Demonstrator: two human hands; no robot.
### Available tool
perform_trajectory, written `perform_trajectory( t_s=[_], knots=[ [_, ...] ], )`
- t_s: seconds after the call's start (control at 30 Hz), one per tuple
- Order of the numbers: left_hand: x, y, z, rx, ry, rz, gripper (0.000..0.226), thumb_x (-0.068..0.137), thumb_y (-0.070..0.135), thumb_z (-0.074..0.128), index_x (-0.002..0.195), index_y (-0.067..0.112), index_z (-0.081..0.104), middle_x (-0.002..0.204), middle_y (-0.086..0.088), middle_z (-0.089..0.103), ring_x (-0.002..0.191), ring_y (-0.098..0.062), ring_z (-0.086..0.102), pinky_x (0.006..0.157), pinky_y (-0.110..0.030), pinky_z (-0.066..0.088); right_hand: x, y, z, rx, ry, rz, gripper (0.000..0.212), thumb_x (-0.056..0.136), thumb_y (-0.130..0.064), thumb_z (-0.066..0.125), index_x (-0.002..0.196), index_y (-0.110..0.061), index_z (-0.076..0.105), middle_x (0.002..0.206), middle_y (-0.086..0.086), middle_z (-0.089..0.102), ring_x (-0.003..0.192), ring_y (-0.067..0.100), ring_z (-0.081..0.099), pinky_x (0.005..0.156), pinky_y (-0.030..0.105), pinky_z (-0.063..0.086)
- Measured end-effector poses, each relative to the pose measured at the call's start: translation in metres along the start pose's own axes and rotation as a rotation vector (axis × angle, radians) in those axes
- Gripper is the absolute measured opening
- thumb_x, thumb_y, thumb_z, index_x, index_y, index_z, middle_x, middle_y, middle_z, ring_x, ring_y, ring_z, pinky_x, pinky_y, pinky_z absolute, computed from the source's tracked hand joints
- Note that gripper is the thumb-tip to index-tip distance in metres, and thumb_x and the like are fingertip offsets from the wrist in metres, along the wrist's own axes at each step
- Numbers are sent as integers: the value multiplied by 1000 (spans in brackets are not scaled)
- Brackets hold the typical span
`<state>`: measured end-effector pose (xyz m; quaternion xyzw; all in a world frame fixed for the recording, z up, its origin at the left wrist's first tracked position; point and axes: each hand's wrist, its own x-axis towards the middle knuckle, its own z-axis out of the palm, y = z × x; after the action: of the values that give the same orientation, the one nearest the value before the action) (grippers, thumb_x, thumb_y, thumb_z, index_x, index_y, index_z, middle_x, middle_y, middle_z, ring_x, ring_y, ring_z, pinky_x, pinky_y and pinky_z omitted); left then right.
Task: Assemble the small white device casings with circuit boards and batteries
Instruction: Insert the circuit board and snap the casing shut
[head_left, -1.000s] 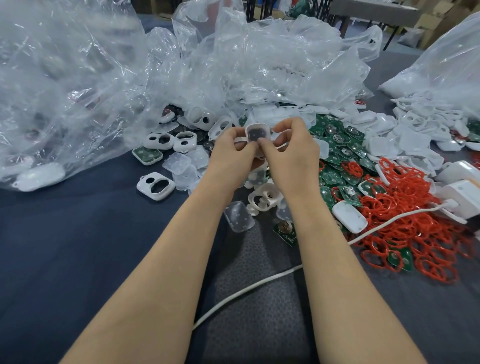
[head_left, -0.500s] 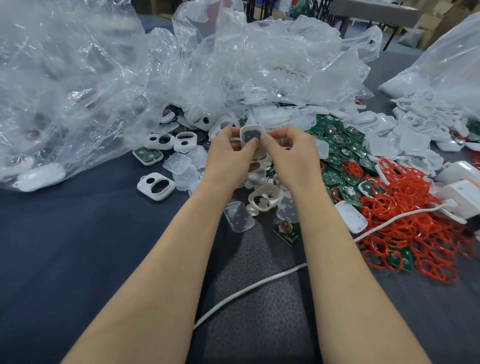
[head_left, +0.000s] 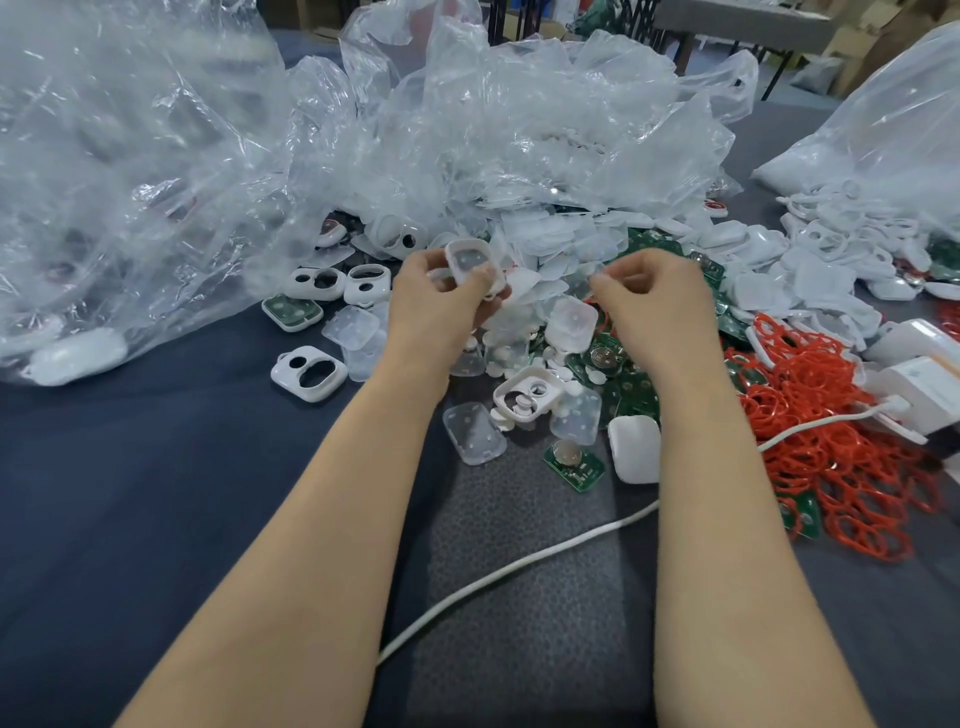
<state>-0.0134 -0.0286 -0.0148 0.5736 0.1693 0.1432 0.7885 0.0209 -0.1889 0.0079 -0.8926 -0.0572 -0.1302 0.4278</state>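
My left hand (head_left: 441, 306) holds a small white casing (head_left: 470, 262) upright between thumb and fingers, its hollow side toward me. My right hand (head_left: 649, 296) hovers a short way to the right, its thumb and forefinger pinched together; whether something small sits between them I cannot tell. Below the hands lie loose white casings (head_left: 527, 397), clear plastic inserts (head_left: 472, 434), green circuit boards (head_left: 574, 467) with coin batteries, and small white buttons.
Crumpled clear plastic bags (head_left: 156, 182) fill the left and back. Red rubber rings (head_left: 841, 415) pile at the right beside a white box (head_left: 924, 389). A white cable (head_left: 519, 566) runs across the dark cloth. More white casings (head_left: 306, 366) lie at left.
Both hands were together on the casing. My right hand has let go and drawn away to the right; the left keeps the casing.
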Motion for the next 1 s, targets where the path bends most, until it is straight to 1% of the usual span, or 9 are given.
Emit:
perform_trajectory(
  t_s=[0.13, 0.27, 0.47, 0.57, 0.67, 0.77, 0.87, 0.97, 1.0],
  knots=[
    [1, 0, 1, -7, -1, -29, 31, 88, -3, 62, 115, 7, 49, 112, -17, 66, 83, -15, 72, 67, -18, 56, -2, 6, -6, -186, -167, 59, 1, 83, -18, 66, 82, -18, 65, 75, -7, 60, 70, 10, 56, 61, 24, 40],
    [2, 0, 2, -33, 15, -54, 33, 88, -3, 60, 118, 7, 48, 114, -18, 65, 80, -14, 72, 72, -21, 58, -1, 8, -14, -217, -97, 103, 11, 81, -18, 68, 91, -17, 65, 94, 2, 63, 92, 25, 61, 82, 37, 51],
    [-1, 1, 4, -28, -25, -55, 31, 89, -7, 56, 116, 6, 49, 114, -18, 65, 76, -11, 71, 72, -20, 58, -3, 4, -7, -245, -141, 78, 23, 83, -17, 66, 107, -18, 66, 112, 7, 63, 93, 24, 59, 80, 34, 49],
    [-2, 2, 4, -36, -23, -58, 30, 89, -8, 55, 113, 9, 49, 113, -17, 65, 76, -11, 71, 76, -22, 58, -4, 5, -12, -242, -86, 117, 23, 83, -12, 64, 106, -15, 63, 104, 6, 62, 100, 27, 59, 82, 34, 48],
    [-1, 2, 5, -70, -12, -73, 28, 89, -10, 51, 110, 9, 50, 108, -16, 64, 77, -14, 70, 79, -25, 58, -6, 4, -19, -325, -148, 148, 11, 80, -15, 68, 87, -6, 65, 90, 9, 65, 93, 31, 62, 77, 36, 48],
    [-1, 2, 5, -75, -15, -87, 26, 89, -10, 47, 105, 9, 51, 106, -15, 63, 77, -14, 70, 79, -24, 58, -8, 0, -20, -398, -319, 160, 29, 79, -22, 74, 95, 2, 70, 98, 19, 69, 92, 32, 64, 79, 41, 52],
    [-1, 2, 5, -57, -15, -88, 25, 90, -10, 46, 105, 9, 51, 109, -17, 63, 76, -12, 70, 76, -22, 58, -9, -2, -20, -430, -384, 140, 35, 81, -25, 73, 103, 1, 67, 97, 16, 67, 86, 30, 62, 74, 37, 49],
    [-3, 2, 5, -53, -10, -82, 23, 90, -9, 48, 102, 10, 52, 112, -19, 63, 75, -12, 70, 75, -22, 58, -8, -1, -19, -433, -415, 135, 35, 82, -25, 72, 98, 5, 69, 94, 20, 68, 75, 27, 57, 67, 32, 45],
    [-3, 2, 5, -53, -9, -81, 23, 90, -9, 48, 104, 9, 52, 112, -19, 63, 74, -12, 70, 74, -21, 58, -8, -2, -19, -433, -422, 135, 34, 82, -25, 72, 93, 7, 68, 87, 19, 66, 70, 25, 53, 62, 31, 42]
  ],
)
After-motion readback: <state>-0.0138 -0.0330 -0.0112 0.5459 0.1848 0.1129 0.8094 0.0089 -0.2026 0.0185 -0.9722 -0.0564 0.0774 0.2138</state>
